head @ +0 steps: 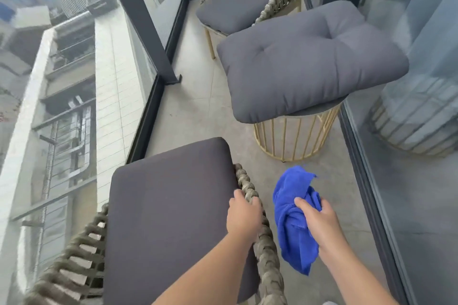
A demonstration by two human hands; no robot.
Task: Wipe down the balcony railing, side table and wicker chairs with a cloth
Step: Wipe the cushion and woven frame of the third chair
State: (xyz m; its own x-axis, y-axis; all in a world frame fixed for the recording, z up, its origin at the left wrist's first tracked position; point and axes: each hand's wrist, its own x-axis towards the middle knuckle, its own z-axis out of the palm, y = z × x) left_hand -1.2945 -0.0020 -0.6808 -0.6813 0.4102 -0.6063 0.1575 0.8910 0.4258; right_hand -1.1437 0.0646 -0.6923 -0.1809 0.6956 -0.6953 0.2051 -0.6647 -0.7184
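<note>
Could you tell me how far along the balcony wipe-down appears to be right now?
Nothing shows as finished; no surface carries visible wipe marks. A loose grey tufted cushion lies on the gold wire side table. In hand: the left hand grips the near woven wicker chair's braided arm, the right hand holds the bunched blue microfibre cloth off any surface. Railing, table and far chair presumably remain.

A loose grey cushion (309, 59) lies flat on top of a gold wire stand, overhanging it on every side. Beneath runs a pale concrete floor (198, 106). To the right, a glass door (409, 181) — a blue-grey curtain (426, 32) hanging behind it. Beyond the balcony, neighbouring buildings (62, 69) — blurred.
</note>
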